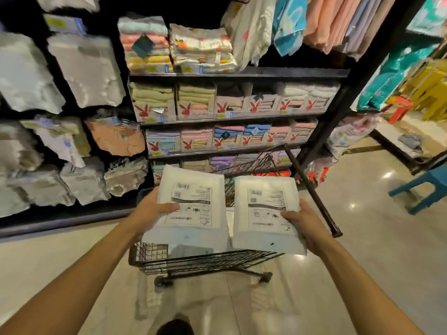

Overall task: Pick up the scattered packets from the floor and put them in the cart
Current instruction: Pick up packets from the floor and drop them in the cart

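Note:
Two white plastic packets with printed black-and-white labels hang side by side over a black wire cart (208,261). My left hand (147,211) grips the left packet (193,189) at its left edge, thumb across the label. My right hand (304,221) grips the right packet (266,228) at its right edge, thumb on top. The packets hide most of the cart's basket; its front wall, two wheels and long black handle (312,192) show. Something pale lies inside the cart beneath the left packet.
Black shelving (237,73) stacked with folded towels and boxed sets stands right behind the cart. Wrapped bedding packs (84,68) hang at the left. A blue stool (425,187) stands on the glossy beige floor (362,262) to the right. A dark shoe tip (175,327) shows at the bottom.

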Tool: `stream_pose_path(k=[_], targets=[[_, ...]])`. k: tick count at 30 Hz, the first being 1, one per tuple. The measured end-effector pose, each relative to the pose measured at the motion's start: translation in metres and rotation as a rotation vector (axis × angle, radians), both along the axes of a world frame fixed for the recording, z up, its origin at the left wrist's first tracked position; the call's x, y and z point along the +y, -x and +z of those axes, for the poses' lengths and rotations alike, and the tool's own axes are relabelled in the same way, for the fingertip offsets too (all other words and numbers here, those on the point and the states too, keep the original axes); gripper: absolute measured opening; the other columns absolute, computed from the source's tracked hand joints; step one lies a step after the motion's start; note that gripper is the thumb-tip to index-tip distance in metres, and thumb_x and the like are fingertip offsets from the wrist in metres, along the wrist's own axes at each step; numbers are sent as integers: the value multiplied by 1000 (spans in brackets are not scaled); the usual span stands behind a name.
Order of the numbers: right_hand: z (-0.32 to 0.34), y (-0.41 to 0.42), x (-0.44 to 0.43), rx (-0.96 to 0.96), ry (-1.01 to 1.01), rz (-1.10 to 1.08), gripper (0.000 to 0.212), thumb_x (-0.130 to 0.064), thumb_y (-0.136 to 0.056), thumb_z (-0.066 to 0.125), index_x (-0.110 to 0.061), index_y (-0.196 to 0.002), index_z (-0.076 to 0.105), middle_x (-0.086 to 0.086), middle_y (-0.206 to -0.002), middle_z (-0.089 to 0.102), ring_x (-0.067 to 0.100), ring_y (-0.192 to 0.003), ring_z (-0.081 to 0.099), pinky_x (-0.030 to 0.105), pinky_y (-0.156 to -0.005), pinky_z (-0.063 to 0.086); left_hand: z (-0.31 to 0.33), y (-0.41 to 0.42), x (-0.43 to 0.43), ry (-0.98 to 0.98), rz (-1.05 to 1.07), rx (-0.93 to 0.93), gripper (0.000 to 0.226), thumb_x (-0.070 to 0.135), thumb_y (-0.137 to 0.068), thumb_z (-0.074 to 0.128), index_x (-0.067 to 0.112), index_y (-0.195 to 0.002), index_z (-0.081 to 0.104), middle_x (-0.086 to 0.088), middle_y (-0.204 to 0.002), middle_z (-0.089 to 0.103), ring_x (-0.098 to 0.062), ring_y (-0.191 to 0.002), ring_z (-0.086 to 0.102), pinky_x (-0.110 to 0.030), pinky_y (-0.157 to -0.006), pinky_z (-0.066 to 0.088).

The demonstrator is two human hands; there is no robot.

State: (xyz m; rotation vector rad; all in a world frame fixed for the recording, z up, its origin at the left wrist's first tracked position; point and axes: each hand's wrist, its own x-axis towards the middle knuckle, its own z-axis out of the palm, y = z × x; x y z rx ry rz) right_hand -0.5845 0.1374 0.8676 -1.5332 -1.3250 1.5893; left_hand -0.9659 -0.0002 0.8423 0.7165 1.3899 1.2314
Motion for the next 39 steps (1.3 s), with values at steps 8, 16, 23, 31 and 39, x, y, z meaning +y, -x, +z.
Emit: stream_pose_path(k=[8, 16, 23, 31, 39], targets=[[-85, 19, 101, -53, 64, 91, 47, 5, -97, 63, -15, -138, 50, 13, -127, 72, 33, -109, 73, 56, -91, 61, -78, -10, 57, 97, 164, 21, 61, -14, -86, 69, 19, -135, 54, -6, -122, 74, -27, -110, 72, -36, -78, 63], [-171, 26, 152, -160, 227, 123, 45, 0, -99, 62, -23, -134, 46, 7, -126, 70, 23, -101, 77, 43, -75, 65, -172, -19, 106, 321, 137, 70, 65, -5, -86, 73, 20, -140, 47, 5, -114, 70, -11, -103, 69, -50, -91, 60], [-255, 34, 165, -272, 335, 199, 57, -7, -92, 74, -24, -138, 44, 9, -132, 68, 30, -114, 72, 61, -90, 61, -229, -16, 116, 391, 45, 60, 61, -1, -89, 72, 18, -143, 49, -2, -132, 69, -21, -121, 67, -46, -96, 58], [-304, 34, 167, -438, 284, 324, 58, -14, -97, 72, -21, -141, 35, 7, -135, 62, 26, -121, 66, 52, -93, 62, -262, -37, 127, 495, 85, 256, 46, -5, -88, 74, 7, -129, 57, 10, -115, 69, 11, -99, 68, -8, -79, 53], [-311, 37, 166, -643, 262, 334, 59, -23, -96, 73, -30, -139, 33, 4, -132, 64, 30, -118, 67, 54, -95, 60, -267, -42, 132, 672, 131, 495, 58, 15, -85, 82, 14, -128, 44, -3, -125, 67, -24, -107, 67, -42, -85, 62]])
